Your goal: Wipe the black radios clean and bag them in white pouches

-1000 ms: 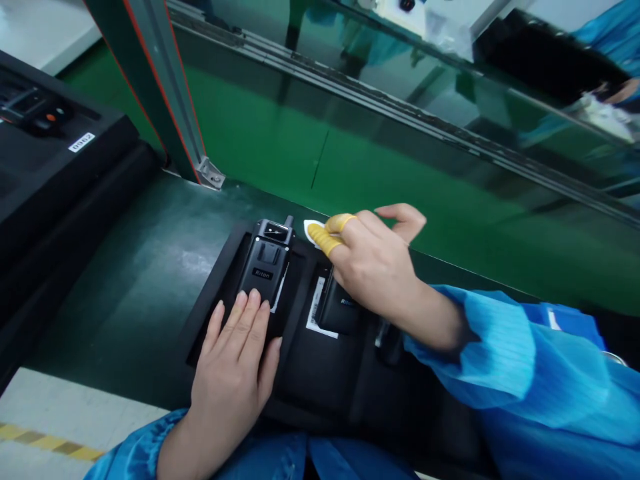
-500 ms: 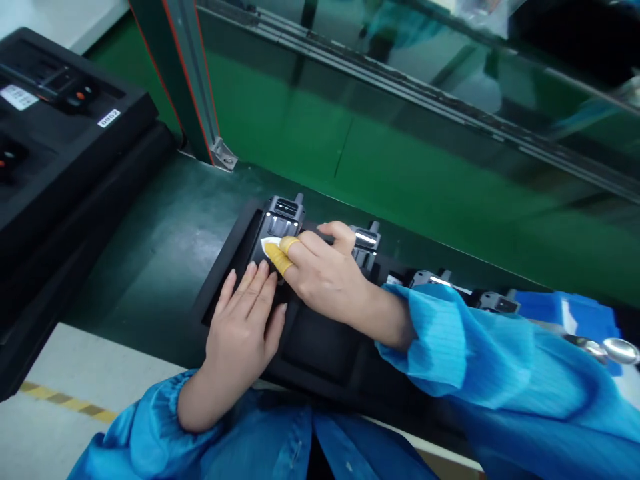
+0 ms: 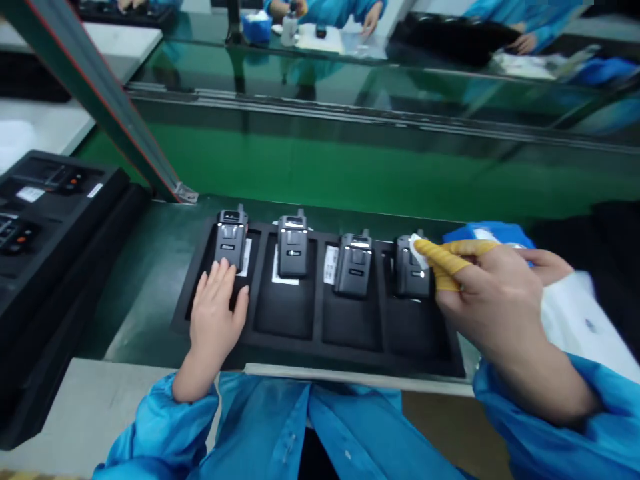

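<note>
My left hand (image 3: 215, 317) lies flat, fingers stretched out, with its fingertips on the lower end of the leftmost handheld radio (image 3: 231, 237). Yellow finger covers wrap fingers of my right hand (image 3: 500, 300), which pinches a small white wipe (image 3: 418, 252). In the picture the wipe overlaps the upper part of the rightmost radio (image 3: 407, 273); whether it touches is unclear. Between these two sit a second radio (image 3: 293, 247) and a third radio (image 3: 353, 267), backs up. All rest in a black compartmented tray (image 3: 317, 293), with white labels beside or under some of them.
Stacked black foam trays (image 3: 107, 193) holding devices stand at the left. A green metal post (image 3: 100, 93) and a clear partition rise behind the tray. To the right are a blue container (image 3: 493, 231) and a white sheet (image 3: 590, 320). Co-workers' hands show beyond the partition.
My right hand has moved with the wipe from the leftmost radio to the rightmost one. My left hand stays at the leftmost radio. The view has turned to the right.
</note>
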`<state>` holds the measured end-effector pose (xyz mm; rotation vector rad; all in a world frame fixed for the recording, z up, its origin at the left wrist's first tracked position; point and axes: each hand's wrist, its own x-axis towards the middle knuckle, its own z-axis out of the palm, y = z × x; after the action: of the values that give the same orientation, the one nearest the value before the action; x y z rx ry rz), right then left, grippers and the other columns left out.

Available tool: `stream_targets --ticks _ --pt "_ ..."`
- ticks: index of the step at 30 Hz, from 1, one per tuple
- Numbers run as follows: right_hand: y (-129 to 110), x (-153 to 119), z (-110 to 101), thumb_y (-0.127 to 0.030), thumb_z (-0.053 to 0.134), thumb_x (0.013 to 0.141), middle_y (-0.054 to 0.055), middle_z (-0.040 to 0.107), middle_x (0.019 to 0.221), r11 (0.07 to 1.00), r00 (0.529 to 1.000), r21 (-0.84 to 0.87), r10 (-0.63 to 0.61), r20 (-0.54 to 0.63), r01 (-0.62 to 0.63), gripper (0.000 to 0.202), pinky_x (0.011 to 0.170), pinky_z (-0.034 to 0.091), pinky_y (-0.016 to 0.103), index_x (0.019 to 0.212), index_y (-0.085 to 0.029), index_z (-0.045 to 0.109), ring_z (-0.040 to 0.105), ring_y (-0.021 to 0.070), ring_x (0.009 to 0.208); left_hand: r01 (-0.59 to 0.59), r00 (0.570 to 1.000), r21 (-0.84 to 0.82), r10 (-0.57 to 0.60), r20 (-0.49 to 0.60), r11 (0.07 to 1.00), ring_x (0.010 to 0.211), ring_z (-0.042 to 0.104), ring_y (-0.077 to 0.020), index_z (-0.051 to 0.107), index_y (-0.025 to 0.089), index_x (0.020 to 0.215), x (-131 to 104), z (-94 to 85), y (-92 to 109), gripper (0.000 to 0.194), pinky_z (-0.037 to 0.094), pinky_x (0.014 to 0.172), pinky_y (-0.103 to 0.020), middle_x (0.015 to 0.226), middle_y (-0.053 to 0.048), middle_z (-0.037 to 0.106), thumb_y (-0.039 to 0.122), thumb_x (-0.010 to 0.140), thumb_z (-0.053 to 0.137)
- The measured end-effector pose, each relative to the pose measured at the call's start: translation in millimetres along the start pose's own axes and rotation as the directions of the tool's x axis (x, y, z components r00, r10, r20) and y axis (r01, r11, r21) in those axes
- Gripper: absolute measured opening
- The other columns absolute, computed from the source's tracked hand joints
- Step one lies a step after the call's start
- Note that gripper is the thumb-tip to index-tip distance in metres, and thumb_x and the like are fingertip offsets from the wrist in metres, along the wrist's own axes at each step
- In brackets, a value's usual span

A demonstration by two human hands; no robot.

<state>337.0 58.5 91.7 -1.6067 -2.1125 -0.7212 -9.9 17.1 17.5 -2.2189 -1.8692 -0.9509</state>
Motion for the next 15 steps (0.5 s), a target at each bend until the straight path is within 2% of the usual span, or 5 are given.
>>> stream_targets --ticks 3,6,9,13,15 --pt "28.7 -28.7 -18.3 -0.021 0.045 0.077 0.006 0.063 0.074 0.99 0.987 -0.125 0.047 -0.153 -0.066 0.029 0.068 0.032 0.034 0.084 -0.02 0.073 0.054 0.0182 0.07 0.019 1.0 -0.024 -0.019 0.017 1.0 0.126 0.052 -0.0328 0.057 0.01 0.127 0.4 -2.0 -0.6 0.042 0.042 0.106 -0.051 0.13 -0.022 0.059 0.03 0.09 0.051" --pt "50.5 -52.8 -38.1 -0.022 0.045 0.078 0.007 0.064 0.081 0.93 0.945 -0.171 0.321 -0.057 -0.326 0.031 0.074 0.03 0.036 0.092 -0.02 0.073 0.055 0.018 0.075 0.092 0.995 -0.052 -0.09 0.041 0.994 0.128 0.05 -0.0348 0.055 0.013 0.131 6.5 -6.4 3.9 0.049 0.041 0.106 -0.053 0.134 -0.021 0.056 0.036 0.088 0.052" --pt "69.8 -77.5 -51.1 -0.026 0.045 0.081 0.01 0.064 0.088 0.827 0.829 -0.159 0.555 0.073 -0.54 0.033 0.078 0.029 0.039 0.1 -0.019 0.071 0.053 0.0207 0.08 0.178 0.979 -0.042 -0.173 0.104 0.983 0.128 0.049 -0.0364 0.056 0.016 0.131 16.9 -13.7 13.0 0.055 0.044 0.103 -0.053 0.135 -0.019 0.055 0.046 0.085 0.05" --pt "89.7 -112.6 -49.9 -0.028 0.046 0.081 0.011 0.062 0.088 0.74 0.72 -0.144 0.673 0.171 -0.657 0.037 0.082 0.029 0.041 0.107 -0.017 0.069 0.052 0.0244 0.084 0.29 0.933 0.063 -0.297 0.203 0.955 0.126 0.051 -0.0357 0.055 0.026 0.132 31.8 -26.1 29.6 0.062 0.047 0.1 -0.053 0.137 -0.013 0.055 0.057 0.08 0.046" --pt "94.9 -125.1 -40.7 -0.026 0.044 0.081 0.013 0.062 0.089 0.713 0.676 -0.147 0.698 0.235 -0.686 0.038 0.082 0.028 0.041 0.108 -0.014 0.069 0.053 0.025 0.087 0.328 0.911 0.122 -0.347 0.223 0.937 0.126 0.051 -0.0362 0.055 0.024 0.133 40.6 -30.6 38.5 0.066 0.046 0.101 -0.052 0.139 -0.014 0.053 0.059 0.078 0.044"
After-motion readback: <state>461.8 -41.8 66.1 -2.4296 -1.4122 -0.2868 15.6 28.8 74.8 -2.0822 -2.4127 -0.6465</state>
